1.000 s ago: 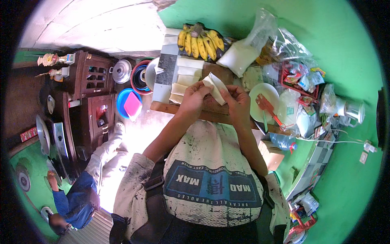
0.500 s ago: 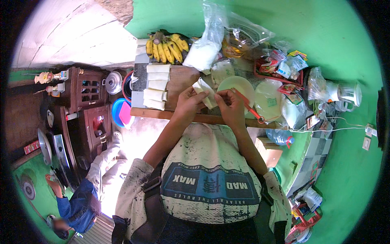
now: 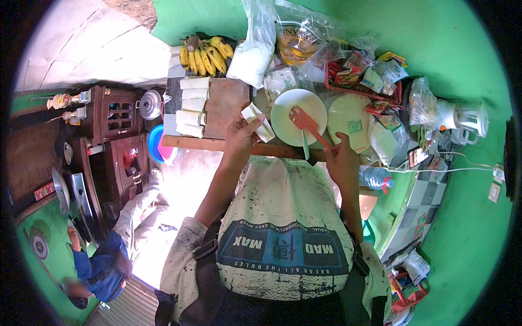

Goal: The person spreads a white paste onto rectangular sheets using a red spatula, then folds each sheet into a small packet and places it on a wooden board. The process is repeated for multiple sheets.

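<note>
Here's the left hand near the front edge of the table, thumb and fingers pinching a pale folded wrapper by its side, the strip tilted up just left of the white bowl. It looks light, thin and limp, the sort of sheet that would crease or tear under a hard squeeze, so a gentle pinch along the folded middle seems the best hold, with the ends supported lest they flop. Over on the right, the right hand has its fingers closed around the handle end of the red spatula, whose blade lies in the bowl. That one looks light too, but far stiffer, and the handle is the sensible place to grip; the blade carries pale smears and could be slick. A green-handled utensil leans on the bowl's near rim, easy to knock. Off to the left, a column of folded rolls lies beside the brown board, all looking just as soft, and probably best lifted from beneath.
</note>
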Demonstrator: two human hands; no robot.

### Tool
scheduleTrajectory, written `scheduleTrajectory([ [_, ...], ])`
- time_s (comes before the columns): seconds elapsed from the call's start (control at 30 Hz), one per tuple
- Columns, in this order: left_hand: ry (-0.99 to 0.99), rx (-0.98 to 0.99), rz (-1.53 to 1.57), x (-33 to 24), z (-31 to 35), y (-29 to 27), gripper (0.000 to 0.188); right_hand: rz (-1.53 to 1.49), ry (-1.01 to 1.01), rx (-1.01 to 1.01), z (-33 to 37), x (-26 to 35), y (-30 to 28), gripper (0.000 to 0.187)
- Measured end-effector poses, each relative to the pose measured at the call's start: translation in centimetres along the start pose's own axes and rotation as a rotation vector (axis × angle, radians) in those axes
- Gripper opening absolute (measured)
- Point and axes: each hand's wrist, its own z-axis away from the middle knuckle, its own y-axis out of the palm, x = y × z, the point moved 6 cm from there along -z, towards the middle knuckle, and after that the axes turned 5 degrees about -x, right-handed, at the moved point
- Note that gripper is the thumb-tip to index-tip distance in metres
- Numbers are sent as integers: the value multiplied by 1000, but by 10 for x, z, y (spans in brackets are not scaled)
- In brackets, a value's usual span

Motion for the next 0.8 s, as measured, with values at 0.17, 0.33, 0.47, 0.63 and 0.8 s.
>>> scheduleTrajectory([
  [0.17,-6,-16,17,6,14,-1,26,-413,-97,-118,-8,5,-9,25],
  [0.33,-59,-7,114,24,13,-11,30,-817,-124,-87,-25,21,15,21],
  [0.47,1,0,70,11,22,-2,32,-566,-220,-256,-9,30,-17,21],
  [0.63,51,11,-41,11,18,5,30,-845,-70,-325,-3,6,-32,23],
  [0.8,97,75,-113,5,16,27,33,-1008,-17,-328,-1,-2,-38,25],
])
